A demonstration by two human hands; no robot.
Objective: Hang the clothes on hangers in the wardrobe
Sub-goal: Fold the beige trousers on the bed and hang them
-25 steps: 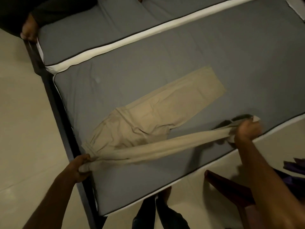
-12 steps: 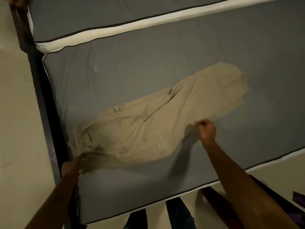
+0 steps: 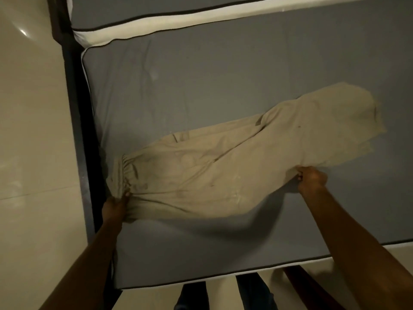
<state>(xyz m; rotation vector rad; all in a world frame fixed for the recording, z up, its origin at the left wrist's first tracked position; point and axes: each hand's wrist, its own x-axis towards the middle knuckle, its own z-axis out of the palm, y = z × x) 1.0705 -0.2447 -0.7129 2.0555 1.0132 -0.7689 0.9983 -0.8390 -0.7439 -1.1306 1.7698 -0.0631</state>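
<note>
Beige trousers (image 3: 223, 166) lie folded leg over leg across the grey mattress (image 3: 223, 70), waistband at the left, cuffs at the right. My left hand (image 3: 116, 206) grips the gathered waistband near the mattress's left edge. My right hand (image 3: 311, 179) pinches the lower edge of the legs toward the cuff end. The near edge of the fabric is lifted slightly and casts a shadow. No hanger or wardrobe is in view.
A dark bed frame (image 3: 76, 104) runs down the left side beside pale floor tiles (image 3: 29, 130). A second grey mattress (image 3: 156, 5) with a white border lies behind. My legs (image 3: 223, 296) stand at the bed's near edge, beside a dark reddish object (image 3: 308, 287).
The near trouser leg, stretched out toward the bed edge, was swung over onto the other leg. My right hand moved along the legs toward the cuffs. The camera moved closer.
</note>
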